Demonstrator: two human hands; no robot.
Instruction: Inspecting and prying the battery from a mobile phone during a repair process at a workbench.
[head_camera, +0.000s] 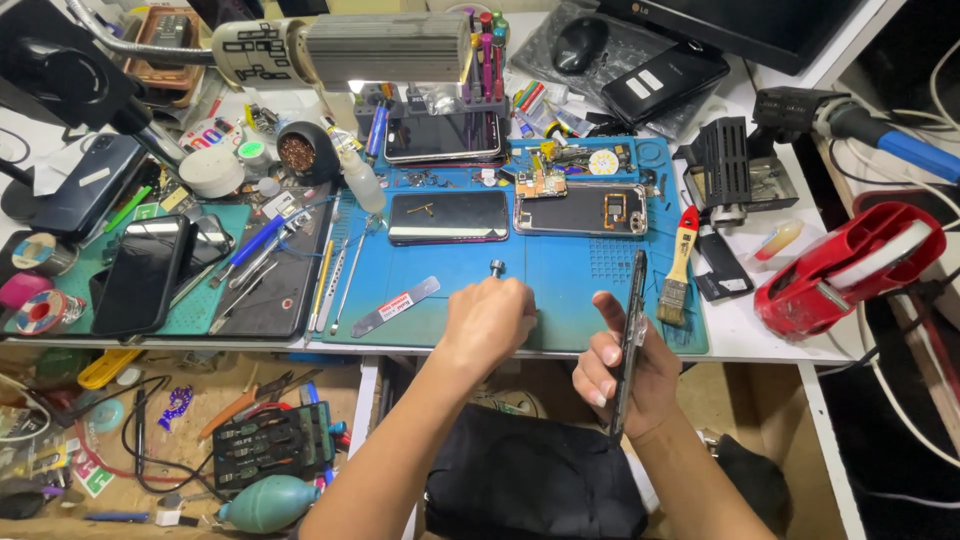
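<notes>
A: What is in the right hand (625, 375)?

B: A thin phone frame (630, 335), seen edge-on, standing nearly upright just in front of the near edge of the blue mat (560, 275). The right grip is closed on its lower half, thumb on 1 face, fingers wrapped behind.

A: How would it handle?

B: I judge it light, stiff and fragile: a slim slab that would flex or crack if squeezed across the faces. Holding it by the long edges, low down as here, looks the safest hold. The sides look smooth, so probably slippery.

A: And the left hand (488, 322)?

B: It is curled shut around a small screwdriver (497, 268); only the round metal cap shows above the knuckles, so the tip is hidden. The hand rests on the mat, just left of the frame but apart from it.

A: What lies around them?

B: On the mat, beyond the hands, 2 opened phones (448, 216) lie side by side, the right 1 showing its innards. A metal pry tool (395, 306) lies left of the left hand, and a brush with a red handle (680, 262) lies right of the frame. A red tape dispenser (845, 265) sits on the white surface (745, 330) well to the right. More phones lie on a green mat (190, 318) at the left.
</notes>
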